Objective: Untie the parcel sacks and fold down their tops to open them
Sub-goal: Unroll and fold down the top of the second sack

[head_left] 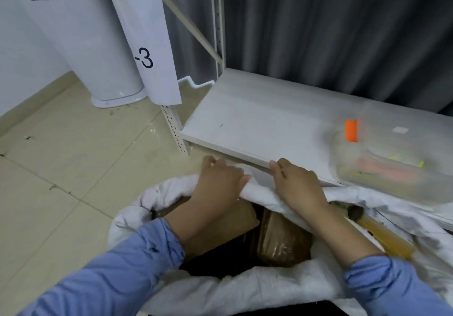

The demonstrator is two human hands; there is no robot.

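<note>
Beige tiled floor (61,168), low white wooden shelf (257,119) behind. White woven parcel sack (245,288) is parked against it, mouth open. Its far rim is clamped by left hand (220,178) and right hand (296,180) side by side, probably so it's rolled down evenly.

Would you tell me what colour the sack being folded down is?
The sack is white, seen best in the head view.

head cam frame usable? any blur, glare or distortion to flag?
Head view: soft overall, and the clear bag on the shelf is smeared by motion. The left hand and right hand gripping the sack rim are readable. Mild glare on the floor. Wide-angle skew leans the column. Lighting is even, with no hard shadows.
</note>
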